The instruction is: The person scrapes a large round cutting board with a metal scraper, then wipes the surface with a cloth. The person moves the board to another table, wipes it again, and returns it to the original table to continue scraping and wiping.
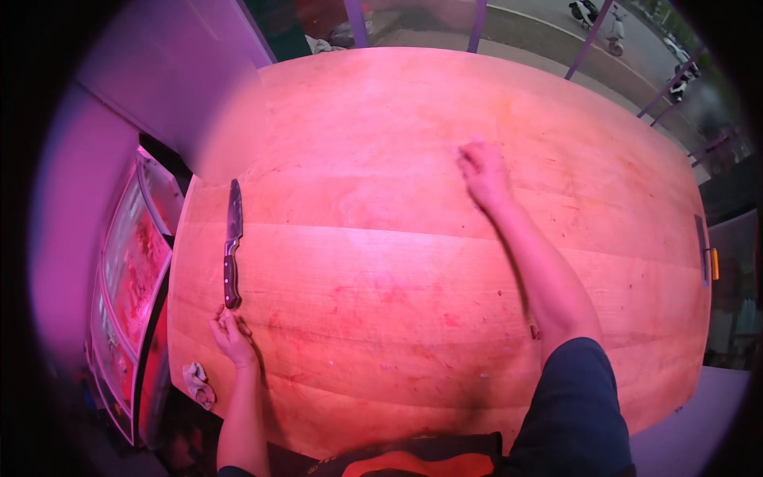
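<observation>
A chef's knife lies on the left part of a wide wooden cutting table, its blade pointing away from me and its dark riveted handle towards me. My left hand is just below the handle's butt, fingers curled and thumb close to the fingertips. Whether it touches the knife or pinches something small is not clear. Farther out, my right hand rests low over the far middle of the wood with its fingers bent inward. A faint pale bit shows by its knuckles, but what lies under the fingers is hidden.
A crumpled cloth lies at the near left corner. Beside the left edge stands a glass-fronted display case with red contents. A dark flat blade and an orange handle are at the right edge. Small scraps and reddish stains dot the wood.
</observation>
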{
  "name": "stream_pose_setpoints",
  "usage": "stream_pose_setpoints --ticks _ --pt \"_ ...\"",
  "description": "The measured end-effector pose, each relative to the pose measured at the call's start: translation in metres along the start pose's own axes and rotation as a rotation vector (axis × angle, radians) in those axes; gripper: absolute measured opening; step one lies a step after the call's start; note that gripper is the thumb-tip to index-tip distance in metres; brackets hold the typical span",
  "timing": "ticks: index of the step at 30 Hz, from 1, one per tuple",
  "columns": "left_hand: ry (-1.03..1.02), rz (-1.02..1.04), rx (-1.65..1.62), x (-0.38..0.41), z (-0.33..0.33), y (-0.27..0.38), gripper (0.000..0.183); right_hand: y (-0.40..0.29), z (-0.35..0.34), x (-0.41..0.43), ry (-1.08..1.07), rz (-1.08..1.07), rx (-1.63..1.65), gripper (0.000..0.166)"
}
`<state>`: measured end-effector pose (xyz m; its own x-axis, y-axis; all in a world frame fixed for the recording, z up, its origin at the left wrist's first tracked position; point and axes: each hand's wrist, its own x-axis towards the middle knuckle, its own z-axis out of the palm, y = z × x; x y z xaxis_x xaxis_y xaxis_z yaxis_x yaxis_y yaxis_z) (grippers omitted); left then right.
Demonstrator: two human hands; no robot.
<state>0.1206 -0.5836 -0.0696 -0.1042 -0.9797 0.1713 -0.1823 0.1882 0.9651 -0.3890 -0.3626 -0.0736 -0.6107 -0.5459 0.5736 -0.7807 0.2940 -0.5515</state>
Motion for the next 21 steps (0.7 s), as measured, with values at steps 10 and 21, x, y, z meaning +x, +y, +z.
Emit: stream_pose_setpoints --ticks 10,21 --pt "0.009 -0.009 -0.063 -0.005 -0.01 -0.006 0.021 -0.066 -0.075 -0.027 -0.135 0.588 0.605 0.016" --pt "0.083 -0.075 -0.049 -0.02 0.002 0.028 0.022 0.12 0.006 0.132 -0.056 0.382 -0.319 0.033"
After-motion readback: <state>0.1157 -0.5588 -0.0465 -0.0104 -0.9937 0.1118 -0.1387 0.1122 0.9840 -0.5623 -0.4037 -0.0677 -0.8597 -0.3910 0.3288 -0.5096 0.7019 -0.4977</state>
